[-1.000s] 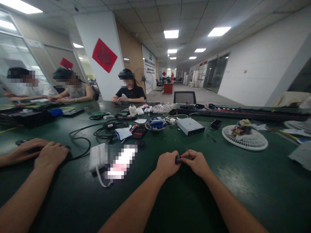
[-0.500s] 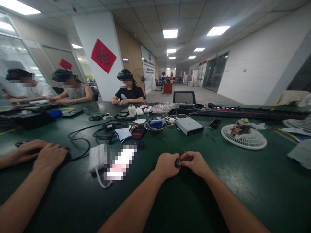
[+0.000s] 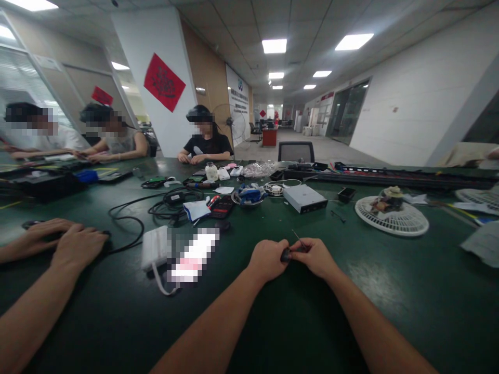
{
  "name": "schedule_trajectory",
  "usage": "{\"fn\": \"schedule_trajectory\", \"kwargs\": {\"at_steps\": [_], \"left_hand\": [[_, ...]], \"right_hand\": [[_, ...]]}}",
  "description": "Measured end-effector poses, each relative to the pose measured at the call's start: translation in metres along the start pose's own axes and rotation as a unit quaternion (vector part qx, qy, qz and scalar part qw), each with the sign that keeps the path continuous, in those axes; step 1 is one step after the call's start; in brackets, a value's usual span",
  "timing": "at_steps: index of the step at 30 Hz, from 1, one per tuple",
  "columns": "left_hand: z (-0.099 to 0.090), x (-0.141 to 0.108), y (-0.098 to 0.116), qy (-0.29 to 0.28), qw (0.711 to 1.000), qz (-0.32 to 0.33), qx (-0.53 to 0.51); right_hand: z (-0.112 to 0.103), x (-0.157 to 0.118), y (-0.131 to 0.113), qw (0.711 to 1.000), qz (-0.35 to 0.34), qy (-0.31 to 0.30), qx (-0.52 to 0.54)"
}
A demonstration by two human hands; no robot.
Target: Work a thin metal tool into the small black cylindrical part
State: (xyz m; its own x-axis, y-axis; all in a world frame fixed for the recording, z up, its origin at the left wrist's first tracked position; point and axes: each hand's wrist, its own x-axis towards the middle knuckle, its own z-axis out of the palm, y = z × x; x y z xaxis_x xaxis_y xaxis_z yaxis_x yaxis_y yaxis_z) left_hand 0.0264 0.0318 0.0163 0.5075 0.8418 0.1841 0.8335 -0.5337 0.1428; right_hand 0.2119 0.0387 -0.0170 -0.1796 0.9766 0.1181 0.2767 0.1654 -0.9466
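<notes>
Over the green table (image 3: 312, 332), my left hand (image 3: 267, 259) is closed round a small dark rounded object (image 3: 285, 254), whose kind I cannot make out. Just right of it, my right hand (image 3: 315, 258) pinches a thin metal rod-like tool (image 3: 297, 237), its far end sticking up and to the left. The right fingertips meet the dark object, so both hands are nearly touching. What the near end of the tool does is hidden by the fingers.
To the left, a co-worker's hands (image 3: 78, 246) rest near a black cable (image 3: 142, 234). A white charger-like box (image 3: 154, 249) and a blurred-out bright screen (image 3: 195, 257) lie between us. Beyond are a bowl of blue pieces (image 3: 247, 195), a grey drive box (image 3: 306, 199) and a white fan grille (image 3: 405, 226).
The view has tilted slightly, so the scene sits a little higher. My right fingers and the thin tool have shifted slightly at the dark object; both hands keep their hold.
</notes>
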Motion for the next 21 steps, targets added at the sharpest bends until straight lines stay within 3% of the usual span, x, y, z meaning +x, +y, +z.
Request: {"fn": "schedule_trajectory", "kwargs": {"at_steps": [6,11,13,18,21], "left_hand": [[0.001,0.0,-0.003,0.004,1.0,0.011,-0.003],[-0.003,0.001,0.0,-0.007,0.998,0.057,0.019],[-0.003,0.001,0.001,-0.004,0.998,0.066,0.022],[0.0,0.003,-0.001,-0.003,0.997,0.066,0.045],[0.002,0.003,-0.004,0.002,0.997,0.068,0.048]], "right_hand": [[-0.002,-0.002,-0.007,0.993,0.004,0.026,-0.112],[-0.013,-0.008,-0.021,0.971,0.008,0.034,-0.237],[-0.014,-0.011,-0.024,0.962,-0.016,0.05,-0.267],[-0.006,-0.017,-0.026,0.936,-0.161,0.074,-0.304],[-0.002,-0.014,-0.023,0.951,-0.137,0.064,-0.271]]}}
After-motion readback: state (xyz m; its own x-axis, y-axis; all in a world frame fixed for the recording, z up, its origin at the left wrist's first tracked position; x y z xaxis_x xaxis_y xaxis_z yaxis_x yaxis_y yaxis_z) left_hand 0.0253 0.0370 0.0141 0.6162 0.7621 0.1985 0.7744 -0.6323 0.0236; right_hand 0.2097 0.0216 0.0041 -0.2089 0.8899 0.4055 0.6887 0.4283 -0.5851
